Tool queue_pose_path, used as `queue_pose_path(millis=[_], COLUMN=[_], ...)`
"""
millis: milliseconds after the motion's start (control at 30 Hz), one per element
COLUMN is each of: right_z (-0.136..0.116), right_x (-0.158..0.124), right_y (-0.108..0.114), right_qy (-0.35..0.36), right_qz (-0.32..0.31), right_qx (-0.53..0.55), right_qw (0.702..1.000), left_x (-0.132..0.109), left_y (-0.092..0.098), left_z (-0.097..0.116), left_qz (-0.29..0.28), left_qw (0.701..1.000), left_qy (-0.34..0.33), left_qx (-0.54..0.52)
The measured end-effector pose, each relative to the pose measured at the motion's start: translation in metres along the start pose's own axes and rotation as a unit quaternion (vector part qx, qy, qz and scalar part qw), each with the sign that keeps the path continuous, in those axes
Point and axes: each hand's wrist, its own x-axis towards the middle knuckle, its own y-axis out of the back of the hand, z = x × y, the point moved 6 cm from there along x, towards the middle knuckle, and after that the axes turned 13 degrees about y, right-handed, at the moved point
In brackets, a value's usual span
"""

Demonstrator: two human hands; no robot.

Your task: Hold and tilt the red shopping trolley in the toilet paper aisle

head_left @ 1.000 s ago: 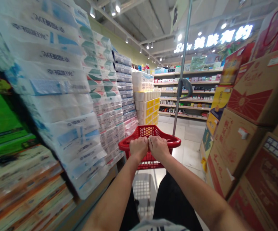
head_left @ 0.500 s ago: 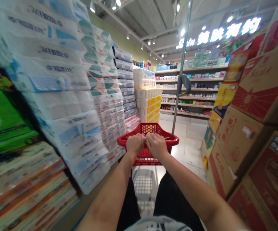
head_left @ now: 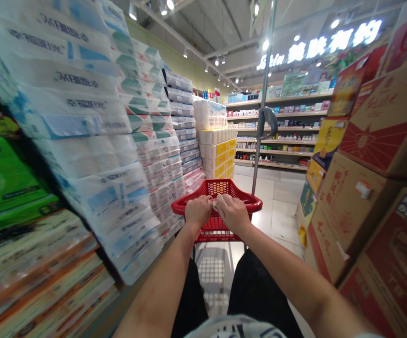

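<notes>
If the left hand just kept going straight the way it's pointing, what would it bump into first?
Beyond the part of the red cart that it grips, the left hand would probably first meet the cart's far mesh wall; depth inside is hard to judge here.

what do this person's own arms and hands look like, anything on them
Left hand and right hand are ungloved, and the forearms bare; no watch or bracelet shows. Below are a pale, dark-marked top and black legwear.
</notes>
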Motion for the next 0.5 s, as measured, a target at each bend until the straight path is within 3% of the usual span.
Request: queue_pose_path(millis=[100, 233, 300, 433, 500], right_z=[-0.001, 0.013, 0.015, 0.004, 0.001], right_x=[-0.004, 0.008, 0.010, 0.000, -0.003], right_y=[0.002, -0.002, -0.003, 0.002, 0.003], right_qy=[0.045, -0.047, -0.076, 0.014, 0.057], right_qz=[0.000, -0.077, -0.077, -0.006, -0.002], right_qx=[0.005, 0.031, 0.030, 0.014, 0.022], right_qw=[0.999, 0.995, 0.994, 1.000, 0.998], left_x=[-0.001, -0.001, -0.001, -0.001, -0.001], left_y=[0.001, 0.001, 0.001, 0.001, 0.001], left_z=[0.000, 0.003, 0.002, -0.002, -0.003], left_qz=[0.001, -0.001, 0.000, 0.002, 0.002], left_qw=[1.000, 1.000, 1.000, 1.000, 1.000], left_qy=[-0.005, -0.008, -0.002, -0.006, -0.009], left_qx=[0.003, 0.012, 0.011, 0.006, 0.005])
